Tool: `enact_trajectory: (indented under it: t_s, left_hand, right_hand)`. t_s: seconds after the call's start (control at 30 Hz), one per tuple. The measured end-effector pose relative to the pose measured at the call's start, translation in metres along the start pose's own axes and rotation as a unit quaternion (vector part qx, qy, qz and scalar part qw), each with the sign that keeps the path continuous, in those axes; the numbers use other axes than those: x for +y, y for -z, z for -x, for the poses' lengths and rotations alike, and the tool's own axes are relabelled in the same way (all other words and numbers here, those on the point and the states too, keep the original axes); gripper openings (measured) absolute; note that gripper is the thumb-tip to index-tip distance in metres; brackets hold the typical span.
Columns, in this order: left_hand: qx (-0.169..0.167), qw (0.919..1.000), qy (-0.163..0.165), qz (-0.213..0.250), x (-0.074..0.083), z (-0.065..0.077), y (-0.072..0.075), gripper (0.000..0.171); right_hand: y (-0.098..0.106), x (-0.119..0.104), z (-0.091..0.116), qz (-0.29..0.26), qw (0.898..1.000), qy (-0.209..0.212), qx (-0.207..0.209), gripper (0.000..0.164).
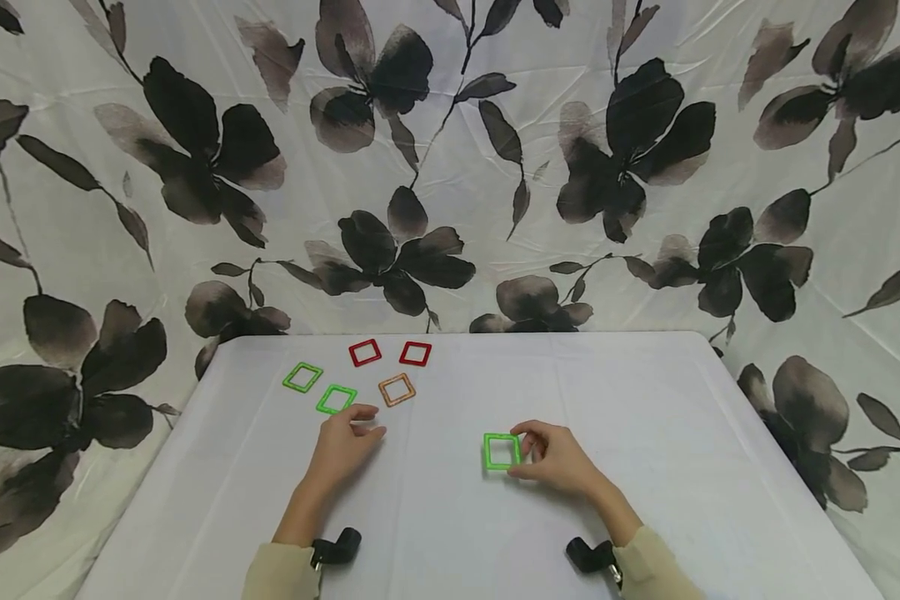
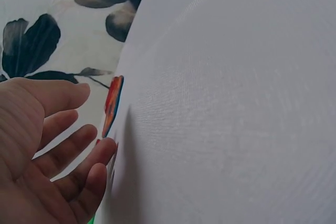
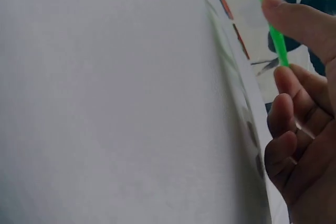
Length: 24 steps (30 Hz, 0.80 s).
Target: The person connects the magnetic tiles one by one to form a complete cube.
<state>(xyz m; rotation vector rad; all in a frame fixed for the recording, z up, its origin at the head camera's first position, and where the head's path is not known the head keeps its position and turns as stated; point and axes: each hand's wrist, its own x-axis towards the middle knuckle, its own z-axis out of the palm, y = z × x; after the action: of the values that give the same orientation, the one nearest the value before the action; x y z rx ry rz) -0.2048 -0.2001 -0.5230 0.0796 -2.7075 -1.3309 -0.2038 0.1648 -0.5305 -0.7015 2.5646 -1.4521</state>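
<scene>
The right hand [image 1: 558, 457] pinches a green square frame [image 1: 487, 452] between thumb and finger, well in from the tabletop's [image 1: 435, 517] far edge. The left hand [image 1: 342, 442], fingers loosely bent and apart, holds nothing. Toward the far-left corner lie two green frames [image 1: 343, 388], two red frames [image 1: 413, 363] and an orange frame [image 1: 402, 399]. Carrying seems the step in hand; the next move likely calls for a steady pinch. The right wrist view, unlike the head view, plainly shows the gap beneath the held frame.

- I see the left hand [image 1: 345, 444] extended forward, palm inward, fingers loosely bent, the left thumb [image 2: 63, 96] apart from them.
- On my feed, the right hand [image 1: 558, 458] pinches between right thumb [image 3: 302, 23] and index finger [image 3: 312, 85].
- Both forearms [image 1: 300, 510] angle inward.
</scene>
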Motion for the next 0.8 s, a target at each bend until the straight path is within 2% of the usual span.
enact_trajectory:
  t_s: [0.13, 0.33, 0.57, 0.8]
  left_hand:
    - [0.007, 0.9999, -0.011, -0.002, -0.002, -0.003, -0.002, 0.034]
    - [0.006, 0.9998, -0.005, -0.017, -0.004, -0.004, -0.004, 0.033]
    - [0.009, 0.9998, -0.009, -0.014, -0.002, -0.008, -0.005, 0.034]
    - [0.016, 0.9996, 0.0, -0.024, 0.001, -0.013, -0.004, 0.035]
  right_hand:
    - [-0.003, 0.002, 0.003, 0.01, 1.0, -0.001, 0.0, 0.051]
    - [-0.008, 0.002, 0.001, 0.022, 1.0, -0.006, -0.006, 0.051]
    - [-0.012, 0.001, -0.003, 0.075, 0.997, -0.016, 0.008, 0.051]
    - [-0.014, -0.001, -0.001, 0.111, 0.994, -0.021, -0.002, 0.053]
